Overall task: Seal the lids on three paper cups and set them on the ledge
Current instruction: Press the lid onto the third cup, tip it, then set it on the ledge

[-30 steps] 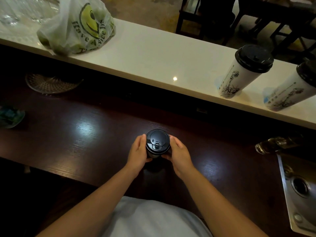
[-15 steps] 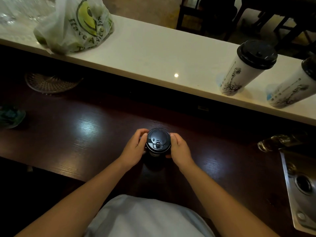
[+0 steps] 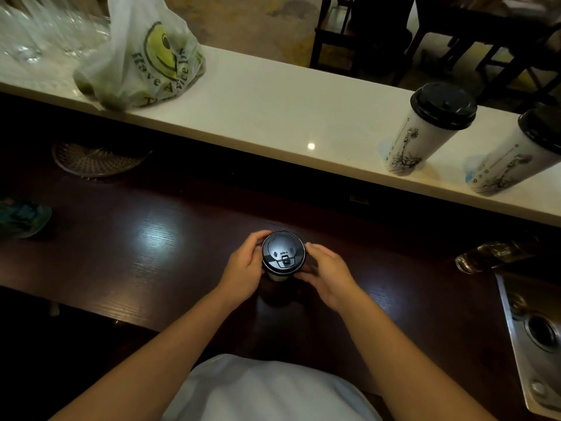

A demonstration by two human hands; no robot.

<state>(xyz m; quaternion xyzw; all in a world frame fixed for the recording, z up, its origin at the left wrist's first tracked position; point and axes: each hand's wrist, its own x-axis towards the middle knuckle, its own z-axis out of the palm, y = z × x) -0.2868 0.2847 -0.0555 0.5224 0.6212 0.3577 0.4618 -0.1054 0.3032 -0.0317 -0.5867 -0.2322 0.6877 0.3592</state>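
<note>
White paper cup (image 3: 277, 276) with black plastic lid (image 3: 283, 252) stands between both hands — left hand (image 3: 244, 268) and right hand (image 3: 329, 273) gripping its rim; dark wooden counter (image 3: 127, 238) lies open leftward.

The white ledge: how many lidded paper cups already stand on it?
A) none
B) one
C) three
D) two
D: two white cups with black lids, one cup and a second cup at the right edge, stand on the ledge; the third cup is down on the dark counter between the left hand and right hand.
</note>
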